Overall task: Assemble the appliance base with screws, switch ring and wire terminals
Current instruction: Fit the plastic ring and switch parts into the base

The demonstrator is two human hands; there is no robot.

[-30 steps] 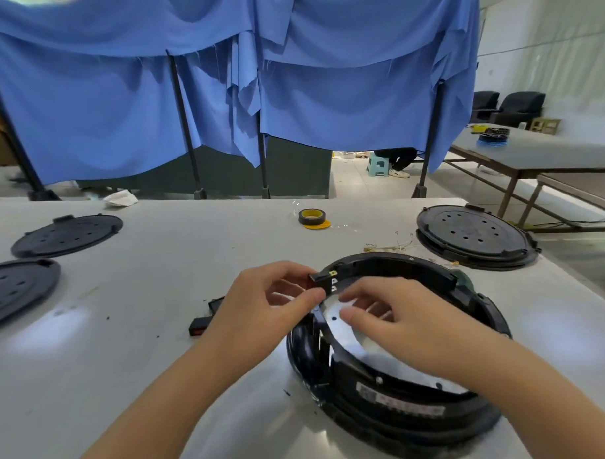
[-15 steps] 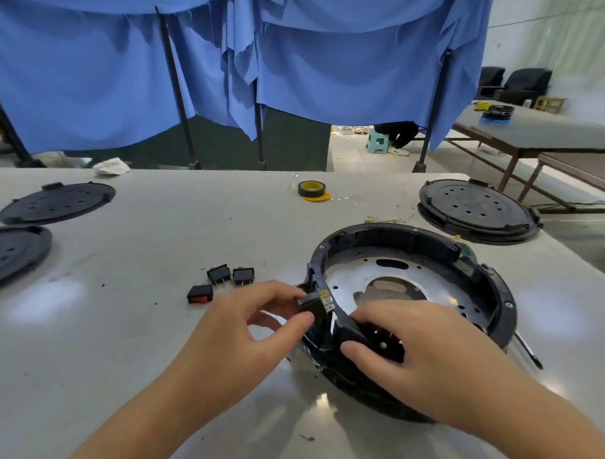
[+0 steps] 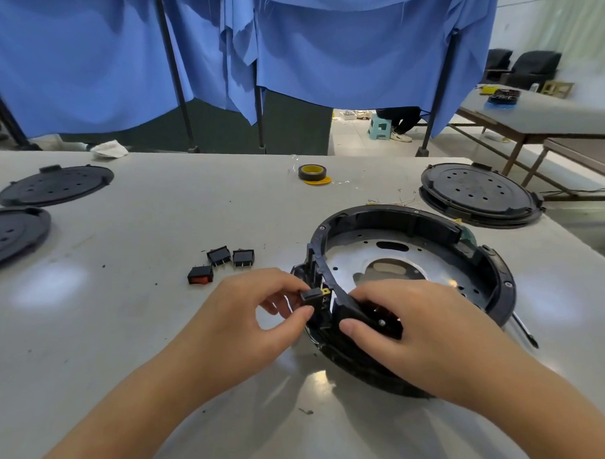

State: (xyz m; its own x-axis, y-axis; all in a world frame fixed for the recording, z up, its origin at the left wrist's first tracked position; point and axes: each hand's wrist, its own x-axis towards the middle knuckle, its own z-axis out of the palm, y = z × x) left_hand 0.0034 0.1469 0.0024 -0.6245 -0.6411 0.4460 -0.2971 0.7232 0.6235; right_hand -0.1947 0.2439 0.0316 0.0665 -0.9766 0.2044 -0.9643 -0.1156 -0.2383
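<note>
Left hand: I see my left hand point(image 3: 263, 313) pinching a small black rocker switch with brass terminals point(image 3: 313, 295) between thumb and index finger; the remaining fingers are curled.
Switch position: held against the outer side of the base's rim, at the side of the base facing the left edge of the desk, terminals pointing inward.
Right hand: my right hand point(image 3: 411, 332) grips the near rim of the round black plastic appliance base with a silver metal plate inside point(image 3: 415, 259); thumb on the outer wall, fingers curled over the rim into the interior.
Appliance base: lying flat on the grey desk point(image 3: 161, 337), near its right edge, open side up.
Spare switches: two black rocker switches point(image 3: 230, 256) and one black switch with a red rocker point(image 3: 200, 274) lie together mid-desk, to the left of the base.
Covers: one round black perforated cover point(image 3: 478, 194) at the far right corner; two more point(image 3: 54, 184) at the left edge.
Tape: a roll of yellow-cored black tape point(image 3: 312, 172) near the far edge.
</note>
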